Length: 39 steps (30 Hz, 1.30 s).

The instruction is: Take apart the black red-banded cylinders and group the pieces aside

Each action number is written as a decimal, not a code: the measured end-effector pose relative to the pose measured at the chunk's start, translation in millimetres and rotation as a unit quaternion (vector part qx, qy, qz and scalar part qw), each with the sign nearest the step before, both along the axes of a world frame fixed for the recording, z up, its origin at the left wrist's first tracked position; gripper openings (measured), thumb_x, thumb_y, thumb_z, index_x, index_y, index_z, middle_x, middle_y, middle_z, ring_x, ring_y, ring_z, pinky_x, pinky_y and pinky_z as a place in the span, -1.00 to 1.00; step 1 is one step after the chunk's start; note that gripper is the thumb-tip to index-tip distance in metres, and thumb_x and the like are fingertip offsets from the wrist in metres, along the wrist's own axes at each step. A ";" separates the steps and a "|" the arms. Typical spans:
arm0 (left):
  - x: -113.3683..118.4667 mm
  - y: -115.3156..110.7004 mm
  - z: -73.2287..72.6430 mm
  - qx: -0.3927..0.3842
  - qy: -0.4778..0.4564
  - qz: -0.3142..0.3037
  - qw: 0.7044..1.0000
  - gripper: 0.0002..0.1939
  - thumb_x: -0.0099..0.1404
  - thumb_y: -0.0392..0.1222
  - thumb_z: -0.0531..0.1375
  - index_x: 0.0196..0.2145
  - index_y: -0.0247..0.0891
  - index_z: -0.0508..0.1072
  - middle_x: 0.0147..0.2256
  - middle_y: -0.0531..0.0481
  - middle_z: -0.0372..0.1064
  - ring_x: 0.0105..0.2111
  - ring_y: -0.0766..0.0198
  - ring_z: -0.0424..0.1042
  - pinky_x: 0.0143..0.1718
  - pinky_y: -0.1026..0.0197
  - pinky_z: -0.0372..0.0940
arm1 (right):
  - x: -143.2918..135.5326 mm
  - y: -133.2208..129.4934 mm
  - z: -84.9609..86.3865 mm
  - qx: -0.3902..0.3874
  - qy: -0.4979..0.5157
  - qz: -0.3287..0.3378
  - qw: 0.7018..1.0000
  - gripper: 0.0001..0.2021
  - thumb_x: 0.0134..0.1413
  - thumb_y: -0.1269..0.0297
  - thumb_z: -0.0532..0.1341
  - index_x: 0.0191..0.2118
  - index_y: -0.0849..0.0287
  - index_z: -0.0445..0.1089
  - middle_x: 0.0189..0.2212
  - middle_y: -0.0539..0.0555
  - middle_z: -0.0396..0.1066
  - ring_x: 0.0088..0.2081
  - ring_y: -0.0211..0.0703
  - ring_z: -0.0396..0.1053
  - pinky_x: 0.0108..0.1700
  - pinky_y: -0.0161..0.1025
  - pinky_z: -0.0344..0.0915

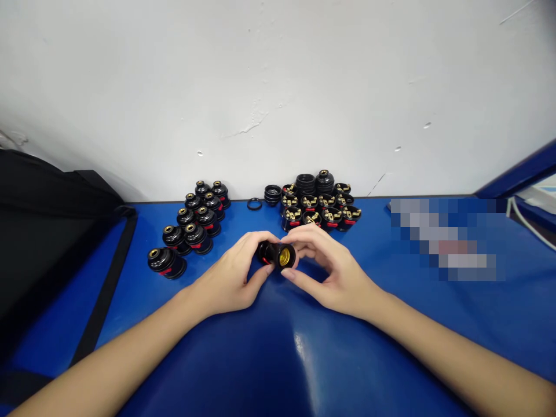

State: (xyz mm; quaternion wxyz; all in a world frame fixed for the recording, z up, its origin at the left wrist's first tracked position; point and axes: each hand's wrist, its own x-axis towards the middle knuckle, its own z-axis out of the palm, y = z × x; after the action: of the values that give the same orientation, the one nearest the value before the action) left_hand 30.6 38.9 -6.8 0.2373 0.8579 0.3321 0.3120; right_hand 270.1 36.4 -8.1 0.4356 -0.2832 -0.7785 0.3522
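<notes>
A black lamp socket (273,252) lies sideways between my hands at the middle of the blue table, its open end turned toward me and to the right. Inside that end shows a brass screw shell (284,257). My left hand (241,271) is closed round the left end, where a bit of red shows under the thumb. With thumb and fingers my right hand (328,265) grips the rim of the open end. Part of the socket is hidden behind my fingers.
Several capped lamp sockets (198,237) stand in rows at left. Behind my right hand are several uncapped socket bodies (332,216) with brass terminals, stacked black rings (306,183) and black caps (324,180). A loose ring (254,203) lies near the wall. A black bag (56,231) sits far left.
</notes>
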 end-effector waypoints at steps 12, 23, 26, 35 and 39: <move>-1.7 3.3 -5.4 0.009 -0.011 -0.041 0.999 -0.42 0.39 -0.50 0.15 0.28 -0.12 0.17 0.25 -0.22 0.36 0.28 0.08 0.40 0.31 -0.07 0.36 | -6.1 -10.7 3.7 -0.041 0.006 -0.003 0.999 -0.74 0.35 0.35 0.30 0.10 0.00 0.41 0.06 0.15 0.30 -0.09 -0.11 0.49 -0.11 -0.13 0.58; -2.4 3.7 -5.4 -0.005 -0.019 -0.064 0.998 -0.44 0.43 -0.48 0.14 0.28 -0.11 0.16 0.32 -0.24 0.32 0.34 0.07 0.36 0.33 -0.08 0.35 | -13.1 -21.6 9.0 -0.044 0.003 -0.044 0.998 -0.74 0.30 0.39 0.30 0.05 -0.01 0.40 0.03 0.14 0.31 -0.22 -0.17 0.48 -0.22 -0.15 0.58; -2.3 3.5 -4.8 -0.003 -0.017 -0.066 0.998 -0.45 0.44 -0.47 0.14 0.29 -0.11 0.17 0.31 -0.24 0.33 0.33 0.06 0.37 0.32 -0.08 0.36 | -13.7 -22.4 9.8 -0.041 0.002 -0.051 0.998 -0.74 0.29 0.40 0.31 0.04 0.00 0.40 0.00 0.13 0.33 -0.26 -0.18 0.46 -0.26 -0.16 0.56; -2.1 2.4 -3.5 -0.017 -0.001 -0.065 0.998 -0.44 0.45 -0.45 0.14 0.30 -0.09 0.14 0.33 -0.22 0.32 0.31 0.10 0.40 0.31 -0.03 0.38 | -17.1 -25.8 11.5 -0.057 0.014 -0.073 0.996 -0.76 0.25 0.40 0.32 -0.02 0.03 0.38 -0.08 0.09 0.35 -0.35 -0.25 0.38 -0.35 -0.21 0.50; -1.8 2.2 -3.6 -0.017 0.002 -0.064 0.998 -0.43 0.45 -0.45 0.13 0.31 -0.08 0.14 0.32 -0.21 0.33 0.30 0.08 0.43 0.29 -0.04 0.40 | -18.9 -26.7 12.1 -0.060 0.012 -0.078 0.995 -0.79 0.27 0.37 0.31 -0.03 0.04 0.35 -0.11 0.08 0.36 -0.38 -0.27 0.36 -0.38 -0.23 0.48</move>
State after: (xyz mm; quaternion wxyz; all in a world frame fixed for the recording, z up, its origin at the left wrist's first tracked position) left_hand 28.9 41.1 -10.4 0.2707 0.8738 0.2825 0.2888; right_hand 251.3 9.8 3.9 0.4532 -0.3645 -0.7263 0.3663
